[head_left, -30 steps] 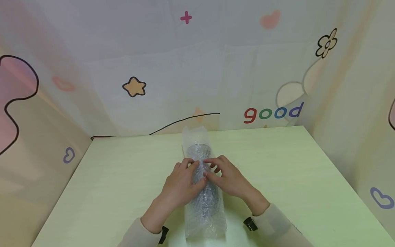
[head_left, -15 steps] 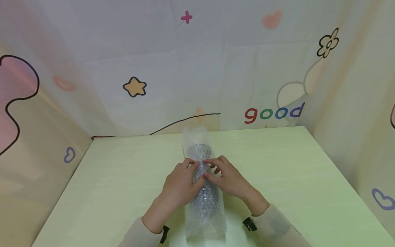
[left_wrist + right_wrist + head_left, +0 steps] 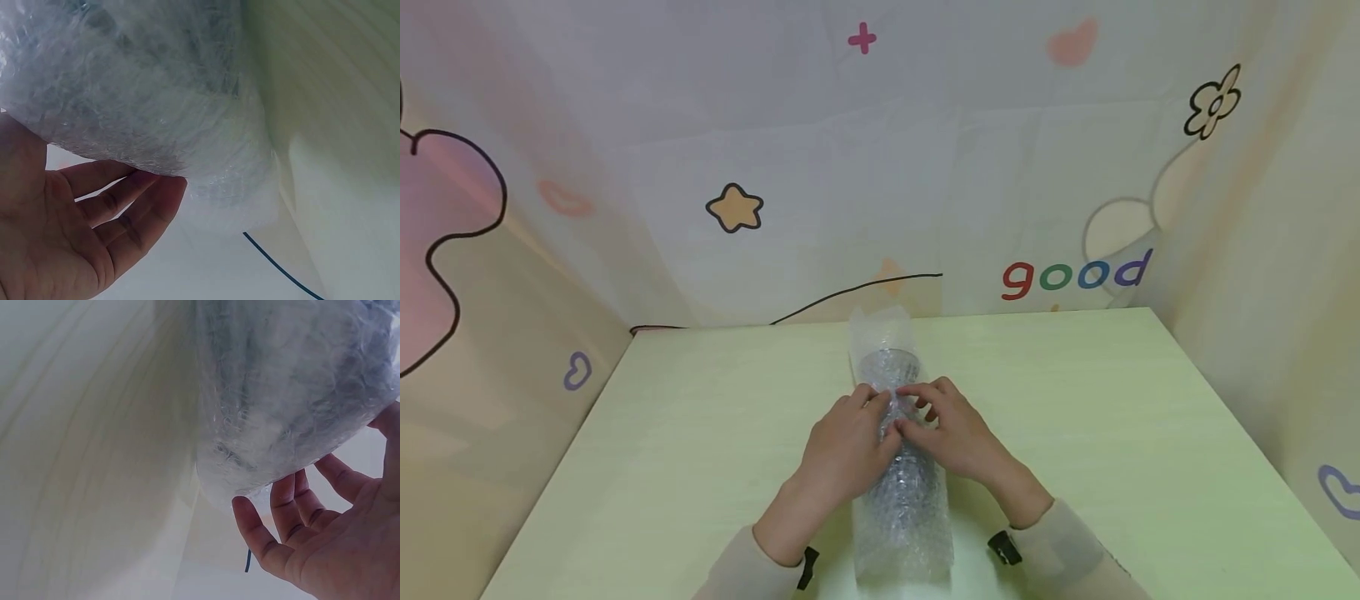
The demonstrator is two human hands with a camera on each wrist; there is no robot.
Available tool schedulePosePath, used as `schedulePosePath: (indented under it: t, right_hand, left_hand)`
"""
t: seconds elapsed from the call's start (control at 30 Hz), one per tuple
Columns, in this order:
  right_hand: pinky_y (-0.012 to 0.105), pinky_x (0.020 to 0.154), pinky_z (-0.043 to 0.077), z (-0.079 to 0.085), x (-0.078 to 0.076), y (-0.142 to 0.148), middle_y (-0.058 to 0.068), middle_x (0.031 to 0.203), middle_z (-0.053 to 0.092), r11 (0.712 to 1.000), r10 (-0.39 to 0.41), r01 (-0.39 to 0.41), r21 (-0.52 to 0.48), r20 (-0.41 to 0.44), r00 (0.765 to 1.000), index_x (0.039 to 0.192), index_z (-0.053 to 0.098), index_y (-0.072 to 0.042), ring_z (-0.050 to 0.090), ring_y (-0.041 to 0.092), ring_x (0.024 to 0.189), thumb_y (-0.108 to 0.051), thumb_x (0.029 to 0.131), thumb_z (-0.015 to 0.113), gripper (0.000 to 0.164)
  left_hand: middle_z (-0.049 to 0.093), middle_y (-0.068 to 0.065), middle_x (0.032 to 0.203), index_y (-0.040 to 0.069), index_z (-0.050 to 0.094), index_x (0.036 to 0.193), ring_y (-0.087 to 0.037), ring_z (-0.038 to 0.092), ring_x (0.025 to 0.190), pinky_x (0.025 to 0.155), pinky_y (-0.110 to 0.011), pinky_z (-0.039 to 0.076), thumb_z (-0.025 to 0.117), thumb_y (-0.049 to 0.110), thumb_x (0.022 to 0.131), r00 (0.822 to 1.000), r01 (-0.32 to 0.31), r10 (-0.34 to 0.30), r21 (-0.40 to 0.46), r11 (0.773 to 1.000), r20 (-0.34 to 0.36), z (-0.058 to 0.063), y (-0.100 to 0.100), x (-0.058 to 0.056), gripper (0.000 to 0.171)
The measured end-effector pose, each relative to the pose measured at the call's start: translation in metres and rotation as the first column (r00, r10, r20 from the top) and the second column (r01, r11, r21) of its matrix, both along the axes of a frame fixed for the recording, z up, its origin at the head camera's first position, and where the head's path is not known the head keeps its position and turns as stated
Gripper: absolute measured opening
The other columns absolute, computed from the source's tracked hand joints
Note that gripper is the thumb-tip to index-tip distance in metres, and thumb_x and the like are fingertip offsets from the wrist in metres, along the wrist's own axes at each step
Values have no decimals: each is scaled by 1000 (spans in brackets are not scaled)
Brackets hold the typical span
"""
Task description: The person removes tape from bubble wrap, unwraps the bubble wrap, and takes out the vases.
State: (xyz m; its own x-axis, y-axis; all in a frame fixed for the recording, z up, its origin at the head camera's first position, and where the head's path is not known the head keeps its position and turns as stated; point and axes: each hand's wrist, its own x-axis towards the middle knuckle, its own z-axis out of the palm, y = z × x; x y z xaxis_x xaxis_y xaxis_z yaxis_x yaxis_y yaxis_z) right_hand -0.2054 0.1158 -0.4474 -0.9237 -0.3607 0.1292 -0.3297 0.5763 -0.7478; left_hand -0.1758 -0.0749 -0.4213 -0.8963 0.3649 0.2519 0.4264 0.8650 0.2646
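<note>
A long bundle of clear bubble wrap (image 3: 904, 517) lies on the table, pointing away from me in the head view. Through the layers shows a greyish cylindrical thing, its details blurred by the plastic. My left hand (image 3: 846, 446) lies over the bundle's left side, fingertips and thumb on its top. From the right, my right hand (image 3: 957, 433) touches the same stretch, index finger and thumb spread apart along it. Both wrist views show gently bent fingers with the tips against the wrap, at the left hand (image 3: 94, 219) and the right hand (image 3: 331, 519).
The pale green table (image 3: 715, 400) extends on both sides of the bundle. A printed cloth backdrop (image 3: 820, 167) with a star, hearts and the word "good" stands behind and along both sides. The loose far end of the wrap (image 3: 882, 327) reaches near the table's back edge.
The whole head view has shifted slightly, so the backdrop sits a little further right. Both hands keep nearly the same place on the bundle.
</note>
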Motion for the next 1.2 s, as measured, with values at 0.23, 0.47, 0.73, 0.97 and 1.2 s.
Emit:
schedulePosePath:
  t: [0.23,0.47,0.73,0.97,1.2]
  right_hand:
    - [32,76,49,-3,-1,-1,5,112,56,1000,-10,10,1,-10,1000,136,63,-22,55,17,94,-32,99,69,40]
    - [32,77,47,-1,1,-3,5,112,55,1000,-30,30,-9,14,999,139,63,-23,54,16,92,-31,98,70,42]
    - [32,77,47,0,1,-5,4,113,55,999,-43,43,-12,25,999,138,65,-21,53,15,92,-32,96,71,44]
    - [32,77,47,-2,1,-5,3,112,55,999,-45,45,-23,21,999,138,66,-22,53,15,91,-33,96,71,44]
    - [30,77,48,-3,1,-5,3,111,55,999,-48,48,-15,0,999,136,67,-20,54,14,91,-31,95,73,43]
  left_hand:
    - [66,-11,123,2,65,137,-28,66,93,71,-38,59,63,28,100,1000,-6,6,-12,1000,-11,1,2,0,45]
    - [66,-8,115,3,66,137,-24,65,87,67,-34,57,65,27,100,1000,-5,4,-40,999,-12,2,2,-1,44]
    - [68,-6,106,3,69,133,-19,63,77,61,-29,52,66,23,100,1000,-4,3,-69,998,-18,4,2,-5,39]
    - [69,-6,101,4,73,127,-18,64,73,61,-29,53,69,22,99,996,20,-28,-102,995,-79,6,1,-7,33]
    - [70,-6,95,5,75,120,-19,65,67,57,-29,53,70,18,98,992,43,-60,-149,988,-115,7,1,-8,25]
